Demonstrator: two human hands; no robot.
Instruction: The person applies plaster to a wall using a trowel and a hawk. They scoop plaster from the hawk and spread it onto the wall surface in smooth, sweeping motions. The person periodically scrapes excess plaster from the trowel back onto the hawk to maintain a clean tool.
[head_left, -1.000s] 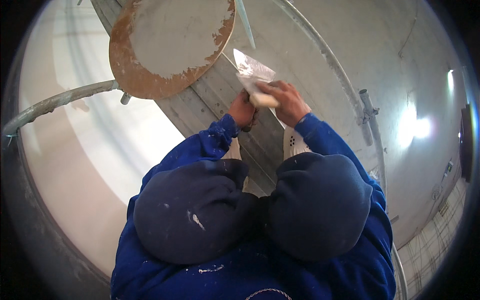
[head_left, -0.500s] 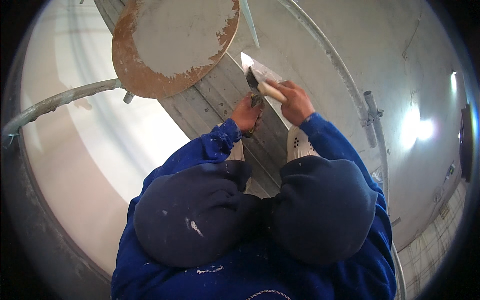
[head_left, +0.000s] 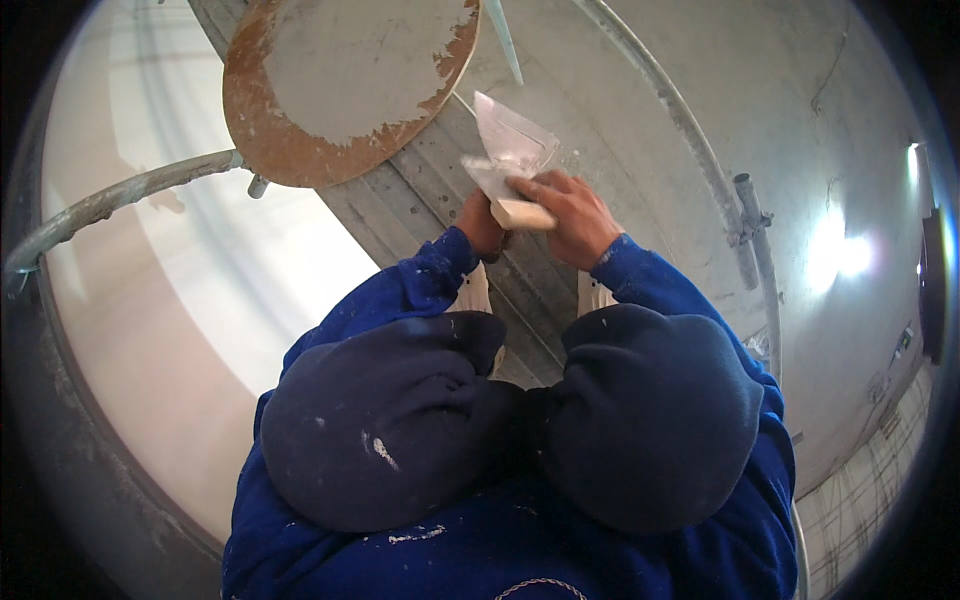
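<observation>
My right hand (head_left: pixel 578 222) is closed on a putty knife with a pale wooden handle (head_left: pixel 523 215). Its whitish, slightly blurred blade (head_left: pixel 486 179) crosses in front of my left hand (head_left: pixel 482 222). That hand is closed round the grip of a second putty knife, though its fingers are mostly hidden. The second knife's broad, flared blade (head_left: pixel 512 132), smeared with white, points away from me. The two blades overlap and look to be touching near the narrow end of the broad one.
A round brown board (head_left: pixel 290 150) coated with pale plaster lies ahead on the grey metal plank (head_left: pixel 385 205) under my feet. Curved-looking scaffold tubes (head_left: pixel 130 190) run on the left and another tube (head_left: pixel 690 130) on the right. A pale pointed strip (head_left: pixel 508 50) lies beyond the board.
My right hand has moved slightly nearer to me and turned the wooden-handled knife, so its blade now lies across my left hand. The broad blade shows more fully.
</observation>
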